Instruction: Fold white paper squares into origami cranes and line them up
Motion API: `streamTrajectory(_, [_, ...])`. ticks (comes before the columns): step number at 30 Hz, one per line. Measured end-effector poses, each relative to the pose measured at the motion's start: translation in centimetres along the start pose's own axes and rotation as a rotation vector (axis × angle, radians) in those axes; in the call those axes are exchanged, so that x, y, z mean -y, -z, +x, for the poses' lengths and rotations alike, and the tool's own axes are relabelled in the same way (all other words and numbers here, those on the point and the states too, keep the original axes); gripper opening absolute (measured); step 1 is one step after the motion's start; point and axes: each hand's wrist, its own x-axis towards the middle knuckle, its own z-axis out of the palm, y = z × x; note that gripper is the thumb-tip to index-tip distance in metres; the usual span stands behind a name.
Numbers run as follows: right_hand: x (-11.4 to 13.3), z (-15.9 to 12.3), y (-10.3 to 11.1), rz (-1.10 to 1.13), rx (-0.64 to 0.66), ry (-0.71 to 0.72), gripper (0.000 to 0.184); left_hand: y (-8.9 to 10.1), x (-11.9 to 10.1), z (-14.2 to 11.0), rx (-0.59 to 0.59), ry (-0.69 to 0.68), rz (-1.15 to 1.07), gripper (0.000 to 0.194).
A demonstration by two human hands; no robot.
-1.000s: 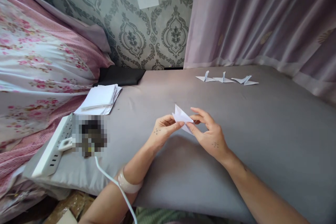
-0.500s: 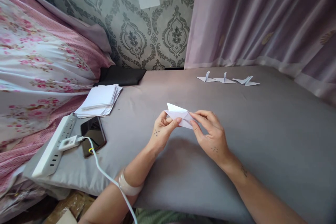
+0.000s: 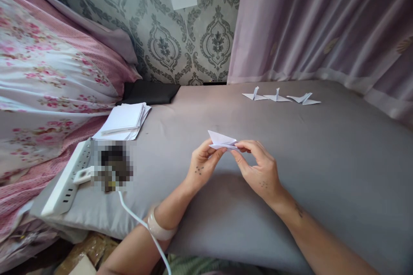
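Here, the left hand and right hand pinch the folded paper, grip closed, above gray cloth; three paper birds (apparently finished) sit beyond, while this one looks part-folded.

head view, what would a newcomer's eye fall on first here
Probably the folded white paper in the middle, pinched between the left grip and right grip. Next come three folded paper figures in a row at the far right of the grey surface, near the purple curtain. The pink-flowered fabric along the left edge also stands out.
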Motion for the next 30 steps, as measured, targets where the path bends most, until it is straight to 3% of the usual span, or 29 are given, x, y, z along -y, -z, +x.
streamTrajectory(4, [-0.1, 0.3, 0.2, 0.067, 0.070, -0.073, 0.007, 0.2, -0.1, -0.2, 0.045, 0.011, 0.061, 0.026])
streamTrajectory(9, [-0.7, 0.8, 0.9, 0.455, 0.242, -0.532, 0.019, 1.0, -0.6, 0.1, 0.167, 0.124, -0.065, 0.044])
streamTrajectory(12, [-1.3, 1.0, 1.2, 0.703, 0.363, -0.700, 0.028, 1.1, -0.7, 0.3, 0.196, 0.173, -0.129, 0.047])
streamTrajectory(18, [-1.5, 1.0, 1.1, 0.858, 0.481, -0.757, 0.029, 0.7, -1.2, 0.4, 0.153, 0.254, -0.193, 0.041])
streamTrajectory(23, [-1.8, 0.9, 0.8, 0.822, 0.435, -0.807, 0.027, 0.6, -1.5, 0.5, 0.148, 0.248, -0.225, 0.031])
streamTrajectory(30, [-3.2, 0.4, -0.1, 0.644, 0.398, -0.763, 0.034, 0.6, -1.2, 0.5, 0.082, 0.275, -0.159, 0.034])
